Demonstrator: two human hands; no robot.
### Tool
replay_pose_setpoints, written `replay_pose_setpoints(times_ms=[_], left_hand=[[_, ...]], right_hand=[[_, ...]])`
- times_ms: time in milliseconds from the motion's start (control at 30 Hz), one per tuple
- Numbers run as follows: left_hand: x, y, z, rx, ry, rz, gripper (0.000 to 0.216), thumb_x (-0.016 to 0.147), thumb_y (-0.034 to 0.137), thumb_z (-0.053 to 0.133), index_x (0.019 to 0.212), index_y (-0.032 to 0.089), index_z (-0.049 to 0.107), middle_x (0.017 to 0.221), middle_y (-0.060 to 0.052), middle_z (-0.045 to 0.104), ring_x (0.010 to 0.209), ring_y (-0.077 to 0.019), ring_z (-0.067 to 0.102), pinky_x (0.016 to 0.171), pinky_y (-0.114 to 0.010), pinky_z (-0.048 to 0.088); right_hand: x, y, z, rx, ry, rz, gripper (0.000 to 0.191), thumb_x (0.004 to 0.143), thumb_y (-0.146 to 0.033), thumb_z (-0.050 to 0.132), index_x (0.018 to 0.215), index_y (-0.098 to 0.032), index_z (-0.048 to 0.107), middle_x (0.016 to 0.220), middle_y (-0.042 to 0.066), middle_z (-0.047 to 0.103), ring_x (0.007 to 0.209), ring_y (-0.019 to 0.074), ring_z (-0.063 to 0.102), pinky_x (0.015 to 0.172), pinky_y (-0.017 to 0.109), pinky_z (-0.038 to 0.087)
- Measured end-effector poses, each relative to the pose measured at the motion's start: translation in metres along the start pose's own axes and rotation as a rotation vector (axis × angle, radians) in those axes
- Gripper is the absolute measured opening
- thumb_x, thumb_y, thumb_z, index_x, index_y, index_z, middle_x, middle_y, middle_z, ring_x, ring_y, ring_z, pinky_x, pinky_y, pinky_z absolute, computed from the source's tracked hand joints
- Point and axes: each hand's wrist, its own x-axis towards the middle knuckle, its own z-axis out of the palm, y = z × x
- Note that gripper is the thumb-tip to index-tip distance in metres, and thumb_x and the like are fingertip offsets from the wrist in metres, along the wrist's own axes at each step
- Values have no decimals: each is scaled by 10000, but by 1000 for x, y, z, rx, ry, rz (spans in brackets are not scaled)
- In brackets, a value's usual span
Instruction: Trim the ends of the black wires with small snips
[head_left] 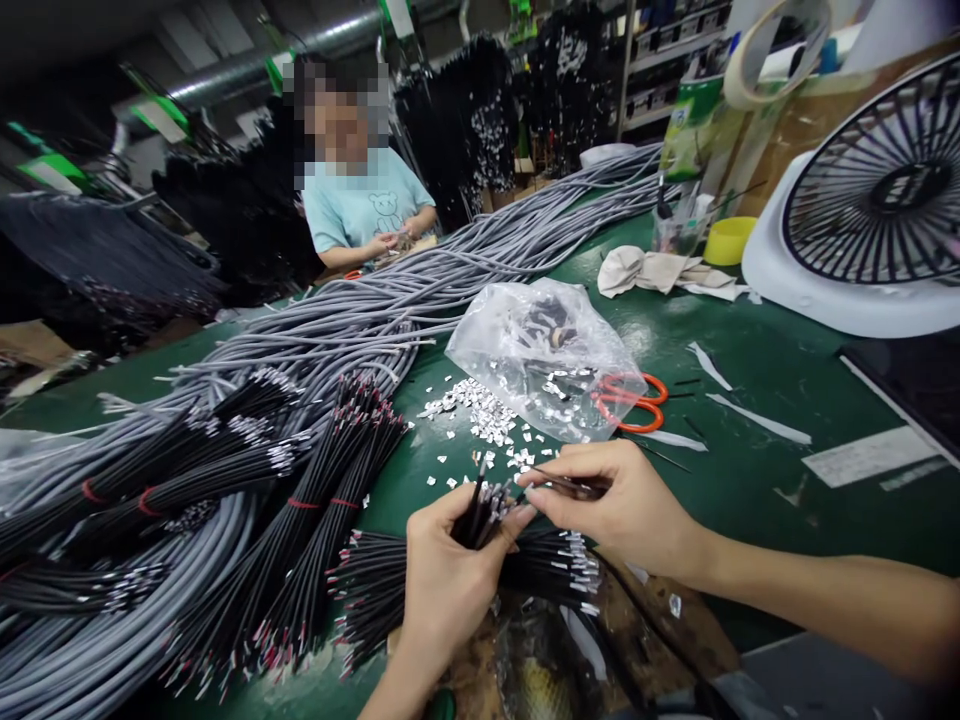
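My left hand (454, 575) is closed around a bunch of short black wires (480, 515), whose silvery ends point upward. Close against those ends, my right hand (645, 515) pinches a slim dark tool (574, 486) that looks like tweezers. Its tip is near the wire ends; whether it touches one I cannot tell. Small silver labels or tabs (487, 410) lie scattered just beyond both hands. Beneath my hands, a bundle of black wires with stripped ends (551, 570) rests across the work surface.
Red-banded black wire bundles (300, 530) and long grey cables (360, 300) cover the left. A clear plastic bag (517, 330) partly covers orange-handled scissors (637, 400). A fan (862, 210), cloth (645, 270) and yellow tape roll (731, 241) stand right. Across the table sits a co-worker (367, 210).
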Motion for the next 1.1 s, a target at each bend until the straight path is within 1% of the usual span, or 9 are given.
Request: replay_pose_setpoints(times_ms=[167, 333, 433, 533, 667, 733, 833, 967, 1100], left_hand=[[1, 1, 1, 3, 29, -17, 273, 656, 360, 669, 552, 128, 570, 458, 19, 503, 449, -102, 447, 424, -206, 353], [1, -1, 3, -88, 21, -42, 213, 639, 337, 697, 664, 139, 625, 515, 23, 563, 470, -103, 489, 452, -198, 394], [0, -3, 2, -119, -8, -32, 186, 672, 320, 680, 661, 143, 622, 532, 22, 582, 494, -101, 512, 486, -192, 405], [1, -4, 0, -106, -99, -10, 231, 722, 321, 638, 591, 136, 590, 511, 16, 568, 499, -94, 502, 489, -183, 383], [3, 0, -5, -149, -266, -16, 297, 771, 325, 578, 548, 131, 557, 497, 12, 541, 484, -92, 479, 498, -192, 377], [4, 3, -6, -157, -244, -8, 256, 782, 320, 563, 613, 128, 583, 573, -2, 578, 557, -111, 512, 565, -204, 401], [7, 3, -6, -86, -170, 28, 252, 802, 344, 524, 686, 131, 592, 681, -21, 607, 675, -148, 537, 617, -220, 402], [9, -3, -5, 51, -90, 42, 284, 805, 369, 511, 631, 145, 528, 588, 6, 547, 574, -131, 487, 515, -214, 342], [9, -8, -7, 98, -82, 86, 259, 814, 342, 505, 630, 161, 486, 581, 18, 512, 558, -120, 452, 514, -213, 332]], right_hand=[[1, -6, 0, 18, 23, -1, 143, 720, -179, 568, 702, -130, 701, 531, -15, 510, 485, 73, 395, 437, 202, 290], [3, -7, -1, 14, -7, 24, 154, 728, -176, 542, 712, -128, 688, 583, -1, 570, 520, 82, 437, 456, 198, 322], [0, -4, 0, -22, -26, 68, 162, 750, -195, 522, 753, -138, 673, 629, 5, 600, 541, 92, 465, 475, 199, 348], [0, 0, 0, -114, -33, 57, 159, 756, -190, 507, 767, -147, 660, 627, 1, 607, 534, 95, 475, 476, 201, 351], [7, 2, -4, -236, 90, -9, 148, 722, -129, 521, 759, -131, 664, 643, 7, 625, 549, 94, 497, 516, 204, 362], [11, 2, -7, -246, 129, 3, 136, 736, -173, 541, 746, -130, 670, 581, -5, 595, 510, 87, 459, 491, 205, 343], [13, -1, -8, -211, 104, -4, 184, 767, -276, 552, 728, -143, 673, 550, -15, 569, 484, 82, 405, 457, 207, 311], [10, -2, -7, -157, -21, 0, 187, 770, -261, 539, 698, -138, 661, 572, -13, 558, 512, 85, 419, 468, 206, 317], [10, -3, -7, -175, -120, 42, 181, 744, -217, 534, 623, -131, 637, 505, -30, 460, 480, 78, 362, 446, 209, 284]])
